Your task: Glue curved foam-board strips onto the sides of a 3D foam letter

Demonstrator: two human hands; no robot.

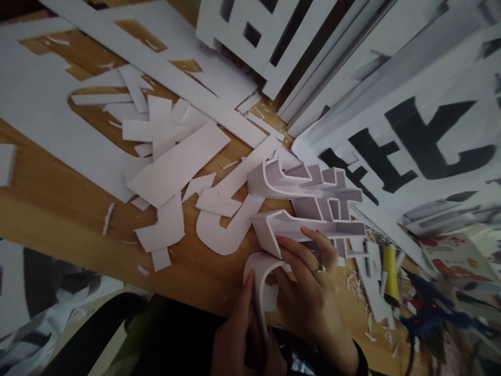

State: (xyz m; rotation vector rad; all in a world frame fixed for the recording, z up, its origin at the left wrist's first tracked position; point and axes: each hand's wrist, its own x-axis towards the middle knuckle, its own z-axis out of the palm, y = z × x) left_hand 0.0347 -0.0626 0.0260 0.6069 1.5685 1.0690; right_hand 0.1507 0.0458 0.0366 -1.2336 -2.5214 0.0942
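Observation:
A white foam board character [313, 224] with thin raised side walls stands on the wooden table. Beside its near end, a curved white foam board strip [261, 277] bends over toward me. My left hand [245, 334] pinches this strip, its thumb flat along the outer face. Wearing a ring, my right hand [309, 282] curls its fingers over the near wall of the character. The right thumb lies near the strip's bend, partly hidden. Whether strip and character are joined cannot be made out.
Cut foam board scraps [176, 167] litter the table [47, 219]. A yellow-handled tool [390, 274] and a blue glue gun [426, 303] lie at right, near shavings. Behind are a printed sheet with black characters [418, 141] and a larger white cut-out piece [250, 36].

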